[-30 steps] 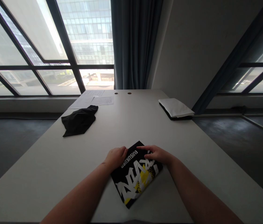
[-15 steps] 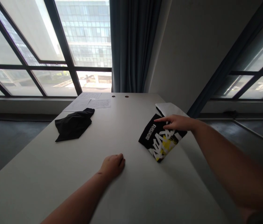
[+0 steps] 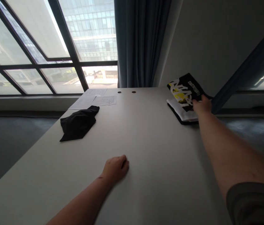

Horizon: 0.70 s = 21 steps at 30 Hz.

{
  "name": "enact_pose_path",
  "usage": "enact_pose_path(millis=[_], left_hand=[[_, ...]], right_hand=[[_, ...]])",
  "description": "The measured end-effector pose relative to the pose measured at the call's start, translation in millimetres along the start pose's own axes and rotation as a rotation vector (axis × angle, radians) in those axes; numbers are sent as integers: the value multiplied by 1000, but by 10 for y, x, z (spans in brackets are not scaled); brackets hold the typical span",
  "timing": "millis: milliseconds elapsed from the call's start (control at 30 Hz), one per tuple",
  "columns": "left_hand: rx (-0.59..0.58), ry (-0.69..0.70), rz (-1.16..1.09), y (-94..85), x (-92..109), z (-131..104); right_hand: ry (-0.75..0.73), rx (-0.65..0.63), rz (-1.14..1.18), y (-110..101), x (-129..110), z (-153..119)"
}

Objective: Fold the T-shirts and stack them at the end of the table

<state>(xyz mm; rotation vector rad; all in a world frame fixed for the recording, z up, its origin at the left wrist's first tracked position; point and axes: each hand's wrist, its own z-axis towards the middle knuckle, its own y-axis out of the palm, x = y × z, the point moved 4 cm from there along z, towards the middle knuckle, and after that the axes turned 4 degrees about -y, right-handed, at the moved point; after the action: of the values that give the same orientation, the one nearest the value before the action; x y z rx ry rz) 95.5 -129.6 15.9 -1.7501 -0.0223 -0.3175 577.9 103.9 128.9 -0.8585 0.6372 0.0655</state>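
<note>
My right hand (image 3: 202,104) reaches to the far right of the table and grips one edge of a folded black cloth (image 3: 184,90) with white lettering and yellow patches. The cloth is tilted up, above a flat white-and-black item (image 3: 183,114) at the table's right edge; part of that item is covered by the cloth. Curled into a loose fist, my left hand (image 3: 116,167) rests on the near middle of the table, with nothing visible in it. A crumpled plain black cloth (image 3: 79,123) lies to the left, touched by neither hand.
The white table (image 3: 132,131) stretches toward the window. Sheets of paper (image 3: 103,100) lie at its far left. Two round holes (image 3: 134,92) sit near the far edge. Behind hang a blue curtain (image 3: 141,43) and a grey wall (image 3: 206,40).
My right hand has carried the printed cloth away from me and to the right, turning it over the white-and-black item. My left hand stays in place; the view has shifted slightly.
</note>
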Motion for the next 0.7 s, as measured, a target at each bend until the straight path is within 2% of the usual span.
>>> enact_pose_path(millis=[33, 100, 167, 233, 367, 467, 600, 700], left_hand=[[-6, -5, -1, 7, -5, 12], [-16, -15, 1, 22, -19, 38], [-20, -24, 2, 32, -33, 65], [-21, -29, 1, 37, -45, 88], [-23, -34, -18, 42, -59, 105], [-19, -28, -39, 44, -67, 99], [1, -11, -68, 41, -74, 86], [14, -3, -92, 42, -75, 82]], right_hand=[[68, -44, 6, 154, 193, -139], [138, -53, 12, 390, 491, -413], [139, -16, 3, 536, 667, -595], [124, 33, -39, 606, 755, -662], [-20, 116, -209, 639, 749, -645], [-100, 138, -213, 681, 721, -656], [79, 201, -176, 692, 839, -582], [173, 179, -240, 635, 993, -324]])
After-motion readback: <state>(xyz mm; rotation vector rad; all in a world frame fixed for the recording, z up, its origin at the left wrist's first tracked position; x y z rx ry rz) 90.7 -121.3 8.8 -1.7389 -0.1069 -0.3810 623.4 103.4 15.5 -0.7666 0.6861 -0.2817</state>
